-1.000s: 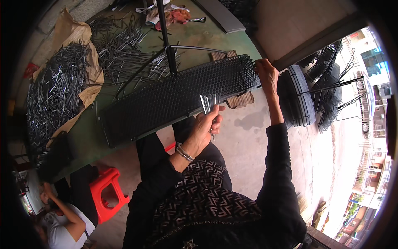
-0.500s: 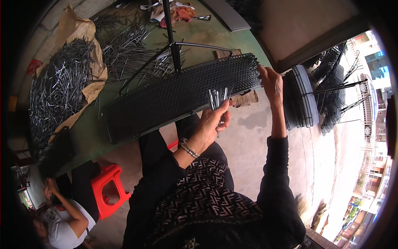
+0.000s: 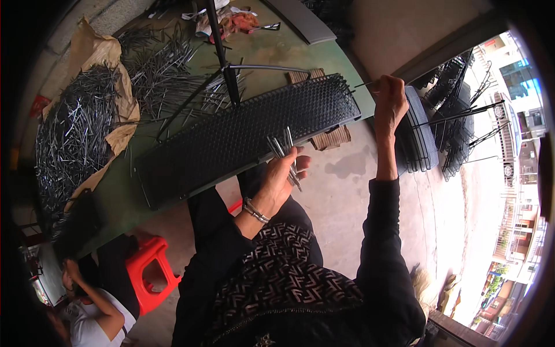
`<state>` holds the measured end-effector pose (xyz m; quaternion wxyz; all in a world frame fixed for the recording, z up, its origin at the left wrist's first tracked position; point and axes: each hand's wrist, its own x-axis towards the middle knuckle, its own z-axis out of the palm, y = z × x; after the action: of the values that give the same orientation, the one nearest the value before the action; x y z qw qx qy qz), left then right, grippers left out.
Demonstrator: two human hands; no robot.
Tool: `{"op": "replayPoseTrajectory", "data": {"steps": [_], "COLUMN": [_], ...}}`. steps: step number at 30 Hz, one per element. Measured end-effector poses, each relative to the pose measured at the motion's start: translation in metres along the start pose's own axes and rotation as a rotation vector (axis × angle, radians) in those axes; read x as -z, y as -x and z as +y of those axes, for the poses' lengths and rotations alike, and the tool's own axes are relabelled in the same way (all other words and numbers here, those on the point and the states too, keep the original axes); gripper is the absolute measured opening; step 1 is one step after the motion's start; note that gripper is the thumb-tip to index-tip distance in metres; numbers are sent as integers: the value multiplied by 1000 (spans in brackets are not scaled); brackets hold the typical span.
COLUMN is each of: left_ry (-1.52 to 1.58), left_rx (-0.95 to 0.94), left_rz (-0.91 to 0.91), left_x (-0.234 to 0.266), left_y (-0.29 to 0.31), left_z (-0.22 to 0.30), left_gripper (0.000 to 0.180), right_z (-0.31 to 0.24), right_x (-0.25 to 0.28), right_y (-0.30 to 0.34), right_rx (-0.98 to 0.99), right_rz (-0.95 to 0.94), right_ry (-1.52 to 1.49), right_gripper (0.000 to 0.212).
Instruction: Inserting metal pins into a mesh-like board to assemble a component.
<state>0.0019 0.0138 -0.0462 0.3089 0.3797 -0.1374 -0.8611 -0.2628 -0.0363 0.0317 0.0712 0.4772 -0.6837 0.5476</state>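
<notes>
My left hand point(image 3: 280, 178) is closed around a small bundle of shiny metal rods point(image 3: 283, 143), their ends sticking out above and below the fingers. In front of it lies a long black mesh panel point(image 3: 243, 133), slanting across the green table's edge. Beyond the panel's right end, my right hand point(image 3: 391, 99) pinches a thin dark rod point(image 3: 363, 85). That rod points left toward the panel's far right corner; whether its tip touches the mesh cannot be made out. My right fingertips are partly hidden by the hand.
Loose metal rods point(image 3: 75, 133) lie heaped on brown paper point(image 3: 128, 110) at the left. A black stand point(image 3: 229, 81) rises behind the panel. Cardboard point(image 3: 332, 139) sits under it. Black wire racks point(image 3: 419, 130) stand right; a red stool point(image 3: 151, 272) and another person point(image 3: 95, 312) are lower left.
My right hand has moved slightly right and up, away from the panel's end, and a thin rod now shows in its fingers. The left hand's rods have tilted.
</notes>
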Motion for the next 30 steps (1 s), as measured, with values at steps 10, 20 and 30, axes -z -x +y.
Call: {"op": "replayPoseTrajectory", "data": {"steps": [10,20,30], "left_ry": [169,-12,-207], "left_rx": [51,-45,21], "left_rz": [-64,-169,-151], "left_x": [-11,-19,-15], "left_y": [10,18,21], "left_z": [8,17,26], "left_gripper": [26,35,27], "right_z": [48,13,-61], "right_x": [-39,-18,-15], "right_y": [7,20,61], "right_rx": [-111,111,-591], "right_rz": [-80,-170,-1138], "right_ry": [-52,483,-415], "right_gripper": [17,35,25]}}
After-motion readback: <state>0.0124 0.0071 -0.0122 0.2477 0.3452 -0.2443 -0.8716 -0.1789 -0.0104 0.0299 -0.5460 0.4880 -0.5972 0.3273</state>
